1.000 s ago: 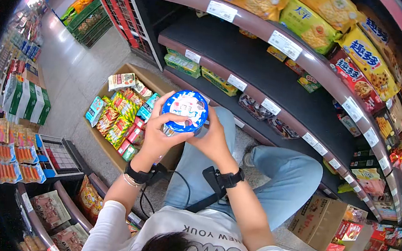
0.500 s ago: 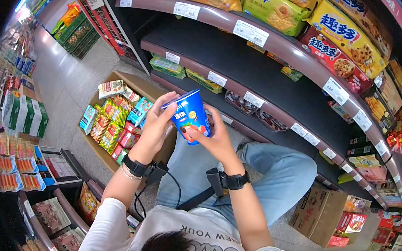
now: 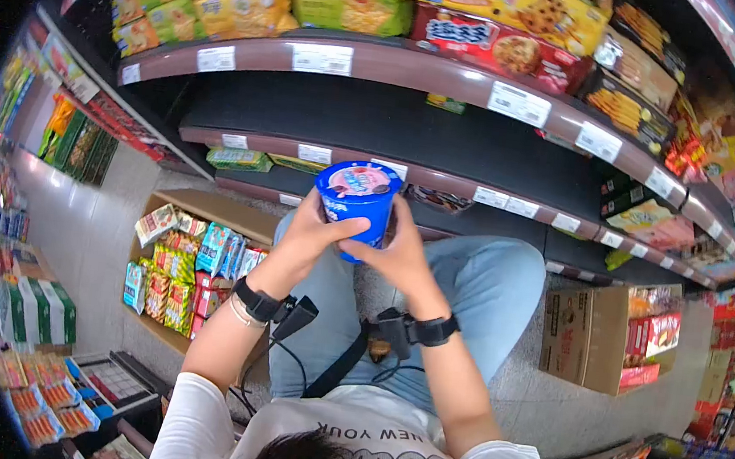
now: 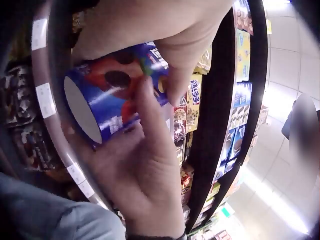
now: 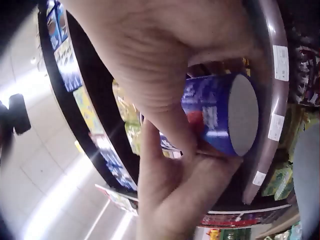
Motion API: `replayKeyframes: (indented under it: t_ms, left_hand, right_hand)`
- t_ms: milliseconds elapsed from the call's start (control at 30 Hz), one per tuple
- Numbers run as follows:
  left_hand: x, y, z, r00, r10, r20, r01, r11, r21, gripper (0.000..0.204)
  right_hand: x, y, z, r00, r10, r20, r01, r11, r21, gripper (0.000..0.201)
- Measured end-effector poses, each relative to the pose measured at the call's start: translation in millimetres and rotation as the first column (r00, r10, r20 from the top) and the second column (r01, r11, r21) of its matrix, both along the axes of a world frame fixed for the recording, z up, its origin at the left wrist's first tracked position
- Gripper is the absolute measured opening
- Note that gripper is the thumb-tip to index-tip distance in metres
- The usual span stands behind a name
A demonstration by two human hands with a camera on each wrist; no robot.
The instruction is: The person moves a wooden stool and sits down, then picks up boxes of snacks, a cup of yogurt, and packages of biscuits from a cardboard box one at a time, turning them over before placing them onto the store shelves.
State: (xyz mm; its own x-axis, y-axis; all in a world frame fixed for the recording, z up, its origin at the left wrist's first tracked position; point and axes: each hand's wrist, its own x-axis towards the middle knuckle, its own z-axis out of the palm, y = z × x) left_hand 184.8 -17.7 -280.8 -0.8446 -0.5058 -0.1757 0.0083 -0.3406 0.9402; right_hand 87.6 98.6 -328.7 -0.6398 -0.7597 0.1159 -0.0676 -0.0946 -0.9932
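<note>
Shop aisle, snack shelf [image 3: 444, 179] ahead.
I see both hands, left hand [image 3: 313, 237] and right hand [image 3: 401, 255], fingers clamped round the blue cup [image 3: 357, 197] just before that shelf.

Head overhead; wrists close, sharing cup [image 3: 356, 201].

Cup between both hands, before the shelving.
Blue round snack cup [image 3: 357, 203] held between left hand [image 3: 314, 240] and right hand [image 3: 401, 255]; curved brown shelf rack [image 3: 420, 74] behind; open cardboard box of snack packets [image 3: 193, 269] on floor, left.

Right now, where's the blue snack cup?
Head view, centre: the blue snack cup is gripped by left hand and right hand, in front of the lower shelf.
</note>
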Motion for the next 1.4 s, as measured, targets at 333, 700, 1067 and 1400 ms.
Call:
replayKeyframes:
  t_ms: [333, 700, 1067, 1400]
  left_hand:
    - [-116, 46, -49, 0.962, -0.266, -0.067, 0.242, 0.939, -0.244, 0.067]
    - [-232, 69, -67, 0.949, -0.301, -0.092, 0.261, 0.917, -0.302, 0.062]
    - [-291, 63, -121, 0.937, -0.324, 0.128, 0.339, 0.763, -0.550, 0.075]
    - [-279, 52, -137, 0.925, -0.329, 0.189, 0.379, 0.801, -0.464, 0.074]
  right_hand:
    - [-117, 71, -9, 0.920, -0.344, -0.189, 0.354, 0.935, 0.021, 0.088]
    - [-205, 87, -55, 0.813, -0.494, -0.308, 0.517, 0.856, -0.009, 0.085]
    - [-273, 76, -88, 0.647, -0.613, -0.454, 0.708, 0.704, 0.058, 0.090]
    - [-297, 55, -78, 0.439, -0.496, -0.749, 0.726, 0.687, -0.029, 0.073]
